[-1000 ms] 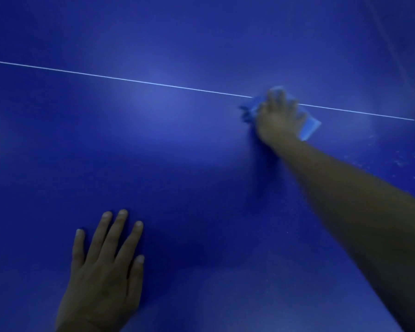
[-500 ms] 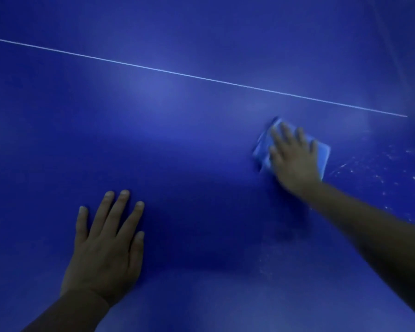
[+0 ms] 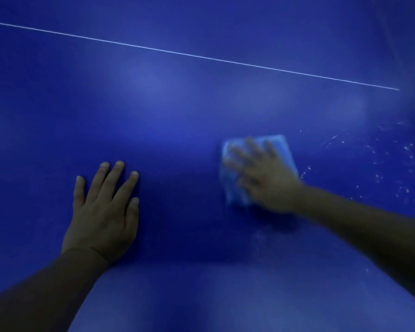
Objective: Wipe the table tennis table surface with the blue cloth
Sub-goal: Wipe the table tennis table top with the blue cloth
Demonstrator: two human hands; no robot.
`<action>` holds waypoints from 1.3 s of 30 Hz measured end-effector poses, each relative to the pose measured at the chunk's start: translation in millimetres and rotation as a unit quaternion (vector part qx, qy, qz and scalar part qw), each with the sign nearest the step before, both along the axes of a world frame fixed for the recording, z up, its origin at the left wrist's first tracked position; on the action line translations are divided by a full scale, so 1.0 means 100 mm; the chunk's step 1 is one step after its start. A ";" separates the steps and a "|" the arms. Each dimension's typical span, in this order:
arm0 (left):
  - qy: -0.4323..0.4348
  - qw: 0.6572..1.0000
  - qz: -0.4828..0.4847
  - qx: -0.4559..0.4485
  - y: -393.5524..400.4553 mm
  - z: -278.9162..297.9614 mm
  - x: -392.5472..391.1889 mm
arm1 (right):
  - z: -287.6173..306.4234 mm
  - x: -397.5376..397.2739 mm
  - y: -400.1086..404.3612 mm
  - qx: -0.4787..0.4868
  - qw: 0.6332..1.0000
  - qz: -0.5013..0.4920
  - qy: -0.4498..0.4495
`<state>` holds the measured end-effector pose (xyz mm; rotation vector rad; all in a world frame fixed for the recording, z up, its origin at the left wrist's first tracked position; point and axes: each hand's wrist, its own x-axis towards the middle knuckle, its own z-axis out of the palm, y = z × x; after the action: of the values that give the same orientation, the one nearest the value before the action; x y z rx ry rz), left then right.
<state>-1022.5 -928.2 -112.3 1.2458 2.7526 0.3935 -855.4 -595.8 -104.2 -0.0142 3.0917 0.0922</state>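
Note:
The dark blue table tennis table surface (image 3: 177,111) fills the view. A folded light blue cloth (image 3: 279,146) lies flat on it right of centre. My right hand (image 3: 264,173) presses down on the cloth with fingers spread and straight; it is blurred by motion and covers most of the cloth. My left hand (image 3: 106,207) rests flat on the table at lower left, fingers straight, holding nothing.
A thin white line (image 3: 201,57) runs across the table from upper left to the right. White specks and streaks of dirt (image 3: 381,164) lie on the surface right of the cloth, with a few below my right forearm.
My right hand has drawn the cloth toward me, from the white line down to the middle of the table. My left hand has stayed flat on the surface.

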 end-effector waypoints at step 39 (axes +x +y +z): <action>-0.025 0.994 -0.080 -0.063 -2.57 0.12 1.68 | 0.15 1.34 -2.27 -0.083 0.906 -0.414 -0.020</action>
<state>-854.9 -1185.3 -99.9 1.3904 2.5691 0.2281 -721.0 -822.8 -89.5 1.2364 2.7641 -0.1995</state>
